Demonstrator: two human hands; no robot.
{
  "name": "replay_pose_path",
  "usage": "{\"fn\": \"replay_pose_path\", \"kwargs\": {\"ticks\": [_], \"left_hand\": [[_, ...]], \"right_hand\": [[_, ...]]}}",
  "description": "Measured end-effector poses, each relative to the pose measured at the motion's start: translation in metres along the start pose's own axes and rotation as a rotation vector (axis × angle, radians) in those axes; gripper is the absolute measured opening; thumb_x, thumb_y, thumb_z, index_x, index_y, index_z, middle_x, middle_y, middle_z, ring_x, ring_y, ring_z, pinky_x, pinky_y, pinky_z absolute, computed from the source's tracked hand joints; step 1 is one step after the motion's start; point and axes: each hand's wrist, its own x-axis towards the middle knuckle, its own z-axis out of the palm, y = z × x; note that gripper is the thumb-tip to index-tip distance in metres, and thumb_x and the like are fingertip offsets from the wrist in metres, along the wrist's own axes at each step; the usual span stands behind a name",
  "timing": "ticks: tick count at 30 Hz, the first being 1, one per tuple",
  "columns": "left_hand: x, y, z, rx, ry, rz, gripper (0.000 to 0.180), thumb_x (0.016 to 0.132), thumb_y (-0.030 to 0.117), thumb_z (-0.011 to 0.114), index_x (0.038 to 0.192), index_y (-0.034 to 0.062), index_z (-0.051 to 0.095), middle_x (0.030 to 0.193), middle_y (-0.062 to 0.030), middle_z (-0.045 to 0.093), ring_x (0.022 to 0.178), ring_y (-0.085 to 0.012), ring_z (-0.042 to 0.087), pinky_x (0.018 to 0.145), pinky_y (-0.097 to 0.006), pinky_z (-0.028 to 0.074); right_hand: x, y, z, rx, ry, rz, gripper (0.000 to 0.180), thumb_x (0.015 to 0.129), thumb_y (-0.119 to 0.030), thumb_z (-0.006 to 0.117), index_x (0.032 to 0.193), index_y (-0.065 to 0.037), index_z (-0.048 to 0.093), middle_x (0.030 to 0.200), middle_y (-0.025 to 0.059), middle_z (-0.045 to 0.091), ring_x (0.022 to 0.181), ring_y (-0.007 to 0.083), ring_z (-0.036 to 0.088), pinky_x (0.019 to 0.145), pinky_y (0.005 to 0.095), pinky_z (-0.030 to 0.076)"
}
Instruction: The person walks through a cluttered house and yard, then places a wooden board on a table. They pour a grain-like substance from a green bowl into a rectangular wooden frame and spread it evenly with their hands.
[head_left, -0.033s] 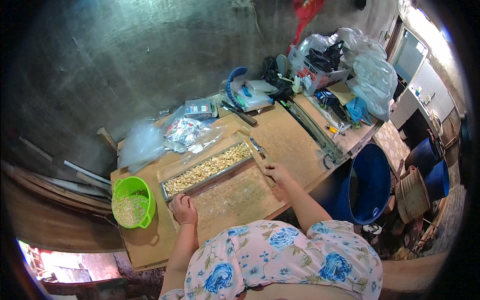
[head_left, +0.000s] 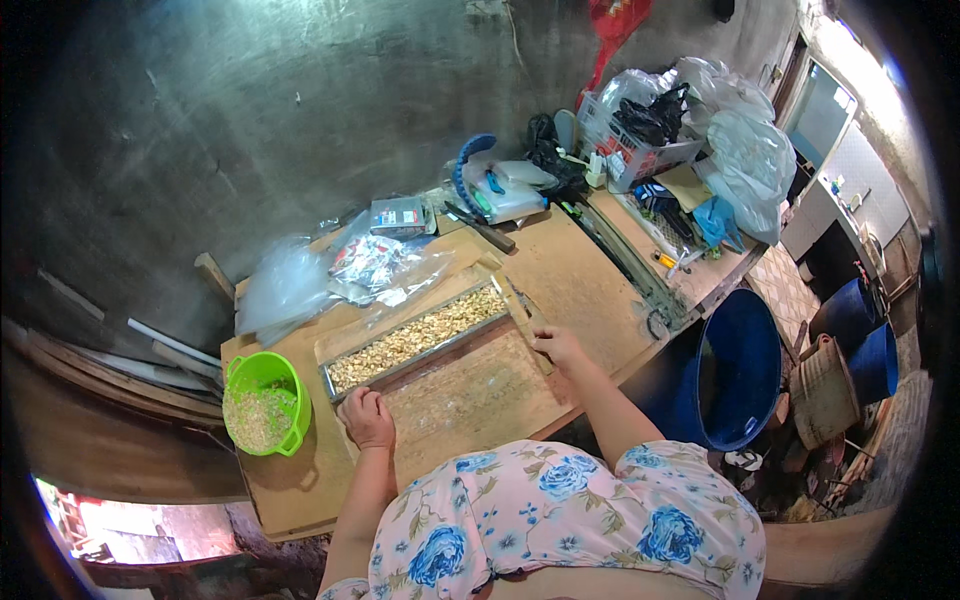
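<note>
Left hand [head_left: 368, 418] near basin [head_left: 266, 369]; bags [head_left: 285, 292] behind tray [head_left: 430, 355].

1. Soft, moderate light falls on the table [head_left: 590, 290]; the tray [head_left: 420, 357] on it looks evenly lit and fairly sharp.
2. Behind the table, the grey wall [head_left: 300, 120] is dim, with a pale sheen near its top.
3. White glare washes out the opening [head_left: 190, 530] left of the table.
4. Plastic bags [head_left: 370, 262] along the table's back catch small highlights.
5. Deep shadow gathers right of the table, around the tub [head_left: 742, 385].
6. Far from the table, straight lines bow and corners turn black.
</note>
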Motion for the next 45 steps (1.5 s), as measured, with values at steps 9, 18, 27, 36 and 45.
{"fn": "replay_pose_path", "kwargs": {"ticks": [9, 18, 27, 36, 45], "left_hand": [[0.003, 0.001, -0.001, -0.007, 0.001, 0.004, 0.01, 0.073, 0.009, 0.063, 0.08, 0.0114, 0.056, 0.097, -0.0056, 0.055, 0.094, -0.0272, 0.051, 0.085, -0.043, 0.037], [0.002, -0.002, 0.002, -0.001, 0.025, -0.013, 0.01, 0.072, 0.009, 0.065, 0.078, 0.0123, 0.058, 0.097, -0.0044, 0.055, 0.094, -0.0264, 0.051, 0.084, -0.042, 0.038], [0.004, 0.001, -0.006, -0.03, 0.022, -0.029, 0.012, 0.071, 0.01, 0.066, 0.079, 0.0129, 0.058, 0.095, -0.0026, 0.055, 0.095, -0.0236, 0.051, 0.086, -0.042, 0.037], [0.002, -0.004, -0.008, -0.085, 0.0, -0.056, 0.012, 0.068, 0.011, 0.066, 0.077, 0.0136, 0.059, 0.097, -0.0038, 0.055, 0.096, -0.0253, 0.051, 0.086, -0.041, 0.037], [-0.012, -0.042, 0.007, -0.299, 0.147, -0.359, 0.02, 0.073, 0.017, 0.064, 0.09, 0.0081, 0.056, 0.103, -0.0123, 0.053, 0.099, -0.0309, 0.05, 0.09, -0.043, 0.037]], "right_hand": [[0.003, -0.044, -0.008, -0.235, 0.08, 0.049, 0.027, 0.081, -0.007, 0.062, 0.106, 0.001, 0.061, 0.093, 0.0077, 0.063, 0.083, 0.0171, 0.059, 0.073, 0.0328, 0.045], [0.005, 0.026, 0.002, 0.014, -0.12, 0.092, 0.023, 0.083, -0.008, 0.059, 0.106, -0.005, 0.06, 0.085, 0.0028, 0.062, 0.076, 0.0123, 0.059, 0.065, 0.0264, 0.046], [-0.01, 0.031, 0.065, -0.084, -0.171, 0.055, 0.02, 0.083, -0.011, 0.06, 0.102, -0.006, 0.061, 0.077, 0.001, 0.058, 0.063, 0.0111, 0.051, 0.053, 0.0261, 0.04], [-0.025, 0.039, 0.148, -0.216, -0.308, -0.001, 0.026, 0.079, -0.014, 0.065, 0.102, -0.003, 0.064, 0.081, 0.0082, 0.065, 0.07, 0.0148, 0.06, 0.061, 0.0302, 0.048], [-0.044, 0.028, 0.193, -0.457, -0.401, -0.06, 0.024, 0.077, -0.012, 0.064, 0.099, -0.004, 0.065, 0.075, 0.0087, 0.065, 0.064, 0.016, 0.06, 0.059, 0.0322, 0.048]]}}
